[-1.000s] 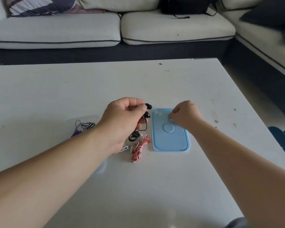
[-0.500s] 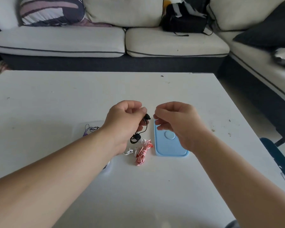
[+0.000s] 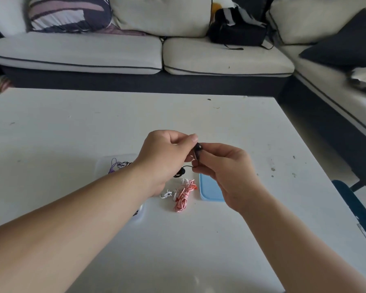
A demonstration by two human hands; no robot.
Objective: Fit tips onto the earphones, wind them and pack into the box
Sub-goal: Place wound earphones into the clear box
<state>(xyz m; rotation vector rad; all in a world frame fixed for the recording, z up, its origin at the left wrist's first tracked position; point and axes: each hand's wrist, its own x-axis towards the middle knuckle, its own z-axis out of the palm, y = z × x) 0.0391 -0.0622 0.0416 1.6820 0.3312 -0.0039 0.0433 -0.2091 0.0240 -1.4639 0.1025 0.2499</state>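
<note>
Pinching grip: left hand (image 3: 167, 159) and right hand (image 3: 226, 168) both hold black earphones (image 3: 198, 147) before the half-hidden blue lid (image 3: 209, 192).

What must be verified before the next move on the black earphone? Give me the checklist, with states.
1. Grip: left hand pinches the black earphone: ok.
2. Contact: right hand pinches at its bud: ok.
3. Tip seated on the bud: cannot tell, fingers hide it.
4. Slack: black cable clear of the red-and-white earphones: cannot tell.
5. Landing spot: blue lid lies flat on the table, near the right hand: ok.
</note>
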